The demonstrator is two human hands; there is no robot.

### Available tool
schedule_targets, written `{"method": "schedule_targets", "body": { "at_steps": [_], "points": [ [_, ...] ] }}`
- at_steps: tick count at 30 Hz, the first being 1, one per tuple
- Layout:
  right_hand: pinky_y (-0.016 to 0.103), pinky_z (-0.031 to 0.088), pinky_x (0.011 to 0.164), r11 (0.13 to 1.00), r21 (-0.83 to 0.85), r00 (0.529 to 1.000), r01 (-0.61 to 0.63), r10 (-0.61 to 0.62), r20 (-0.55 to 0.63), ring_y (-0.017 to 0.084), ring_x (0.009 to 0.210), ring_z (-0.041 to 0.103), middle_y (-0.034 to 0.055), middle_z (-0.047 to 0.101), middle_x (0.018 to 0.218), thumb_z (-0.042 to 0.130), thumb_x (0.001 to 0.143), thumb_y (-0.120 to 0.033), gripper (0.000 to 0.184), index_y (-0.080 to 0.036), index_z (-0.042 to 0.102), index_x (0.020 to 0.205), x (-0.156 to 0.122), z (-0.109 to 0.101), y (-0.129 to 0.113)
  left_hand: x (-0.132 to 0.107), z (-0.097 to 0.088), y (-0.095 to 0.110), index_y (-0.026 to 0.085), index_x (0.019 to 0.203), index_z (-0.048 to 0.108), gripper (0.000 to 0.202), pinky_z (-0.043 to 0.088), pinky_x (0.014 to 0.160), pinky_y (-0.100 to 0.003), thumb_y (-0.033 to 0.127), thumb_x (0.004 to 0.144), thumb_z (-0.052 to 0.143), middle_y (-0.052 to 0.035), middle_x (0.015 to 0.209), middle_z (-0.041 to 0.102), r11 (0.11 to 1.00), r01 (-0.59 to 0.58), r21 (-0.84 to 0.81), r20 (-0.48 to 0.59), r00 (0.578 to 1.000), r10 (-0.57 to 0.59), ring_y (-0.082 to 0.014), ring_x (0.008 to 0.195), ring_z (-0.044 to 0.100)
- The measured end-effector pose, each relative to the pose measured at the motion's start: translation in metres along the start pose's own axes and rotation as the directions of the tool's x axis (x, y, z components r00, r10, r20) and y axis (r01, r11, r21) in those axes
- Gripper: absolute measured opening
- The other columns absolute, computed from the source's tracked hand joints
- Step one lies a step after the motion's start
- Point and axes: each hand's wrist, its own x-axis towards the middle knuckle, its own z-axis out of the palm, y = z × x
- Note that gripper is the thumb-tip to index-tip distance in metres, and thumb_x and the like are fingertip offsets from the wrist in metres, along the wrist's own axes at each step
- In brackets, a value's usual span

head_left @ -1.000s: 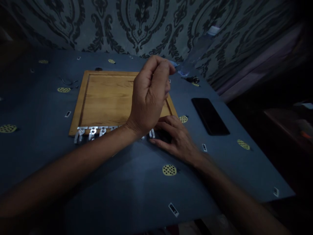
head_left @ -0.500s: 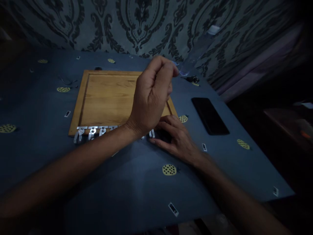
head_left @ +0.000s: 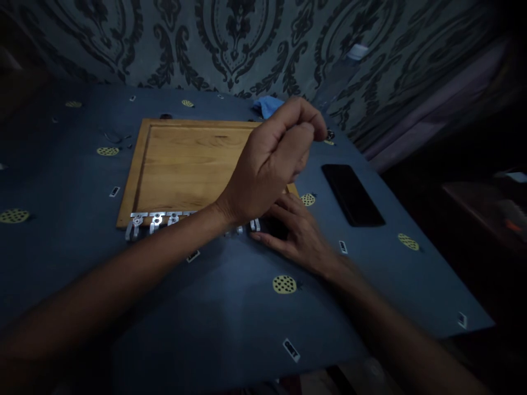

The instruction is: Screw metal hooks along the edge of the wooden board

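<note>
My left hand [head_left: 272, 159] is raised over the right part of a wooden board [head_left: 185, 167], its fingers curled closed. Anything inside that fist is hidden from me. Low at the board's front right corner, my right hand [head_left: 298, 233] grips the edge, fingers on top and thumb in front. Small silver metal pieces [head_left: 156, 220], flat at the top with two prongs below, line the board's front edge. My left forearm covers the middle of this row. One more metal piece [head_left: 255, 224] shows beside my right thumb.
On the blue patterned tablecloth [head_left: 230, 307], a black phone [head_left: 353, 195] lies to the right. Behind my left hand are a blue cloth [head_left: 267, 106] and a clear bottle with a white cap [head_left: 357, 52]. Patterned wallpaper [head_left: 239, 38] borders the table's far side.
My left hand has swung to the right and slightly down, still closed, uncovering more of the blue cloth. My right hand stays at the board's corner.
</note>
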Motion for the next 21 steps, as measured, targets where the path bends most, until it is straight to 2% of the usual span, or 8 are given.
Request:
{"method": "schedule_targets", "body": {
  "at_steps": [4,8,12,14,17,19,21],
  "points": [
    [0.051,0.054,0.092,1.0,-0.012,1.0,0.011,-0.011,-0.016,0.03,0.105,0.065,0.0122,0.07,0.112,0.061,0.094,-0.058,0.045,-0.021,0.07,0.119,-0.001,0.001,0.0,0.004,-0.003,0.001,0.023,0.081,0.052,0.021,0.026,0.05,-0.026,0.027,0.1,0.043,0.007,0.055,0.029,0.999,0.033,-0.02,0.137,0.99,-0.03,-0.0096,0.047,0.022],
    [0.051,0.055,0.092,0.999,-0.031,1.0,-0.011,0.01,-0.029,0.03,0.105,0.065,0.0124,0.07,0.114,0.06,0.095,-0.058,0.045,-0.022,0.07,0.119,-0.001,0.0,-0.002,0.003,-0.002,0.006,0.021,0.085,0.052,0.02,0.029,0.051,-0.024,0.022,0.101,0.04,0.0084,0.054,0.031,0.997,0.073,0.022,0.299,0.951,-0.076,-0.0089,0.047,0.024],
    [0.051,0.055,0.093,1.0,-0.027,1.0,-0.008,0.007,-0.023,0.031,0.107,0.065,0.0122,0.07,0.114,0.061,0.095,-0.057,0.042,-0.022,0.07,0.116,-0.001,-0.001,-0.003,0.003,-0.001,0.011,0.02,0.088,0.052,0.02,0.032,0.054,-0.024,0.013,0.1,0.037,0.0077,0.057,0.036,0.992,0.088,0.09,0.355,0.928,-0.114,-0.0095,0.049,0.032],
    [0.052,0.054,0.094,1.0,-0.023,1.0,-0.007,0.007,-0.024,0.032,0.11,0.064,0.0123,0.07,0.117,0.061,0.095,-0.057,0.042,-0.022,0.07,0.117,-0.001,-0.001,-0.002,0.003,-0.001,0.015,0.02,0.09,0.052,0.018,0.035,0.057,-0.024,0.014,0.101,0.039,0.0058,0.063,0.043,0.984,0.081,0.156,0.294,0.948,-0.124,-0.01,0.055,0.039],
    [0.053,0.054,0.095,1.0,-0.005,1.0,0.008,-0.008,-0.013,0.032,0.11,0.065,0.0126,0.07,0.117,0.06,0.095,-0.058,0.045,-0.021,0.069,0.121,0.0,-0.001,-0.001,0.0,0.002,0.019,0.019,0.087,0.05,0.021,0.039,0.062,-0.024,0.022,0.106,0.043,0.0028,0.072,0.049,0.964,0.089,0.252,0.097,0.988,-0.116,-0.0105,0.064,0.046],
    [0.053,0.054,0.094,1.0,-0.002,1.0,0.021,-0.021,-0.016,0.031,0.108,0.065,0.0131,0.071,0.115,0.059,0.096,-0.058,0.046,-0.02,0.069,0.12,0.001,-0.001,-0.001,-0.002,0.006,0.02,0.02,0.084,0.049,0.025,0.039,0.062,-0.024,0.026,0.108,0.043,0.0033,0.071,0.047,0.961,0.108,0.253,-0.014,0.994,-0.108,-0.0104,0.063,0.044],
    [0.051,0.055,0.09,0.999,-0.01,0.999,0.038,-0.038,-0.034,0.031,0.103,0.066,0.0129,0.071,0.111,0.058,0.096,-0.058,0.046,-0.019,0.071,0.117,0.001,0.0,-0.001,-0.005,0.01,0.018,0.02,0.082,0.05,0.026,0.038,0.06,-0.024,0.024,0.107,0.043,0.0045,0.067,0.043,0.97,0.116,0.212,-0.053,0.993,-0.107,-0.0105,0.06,0.041]
  ]
}}
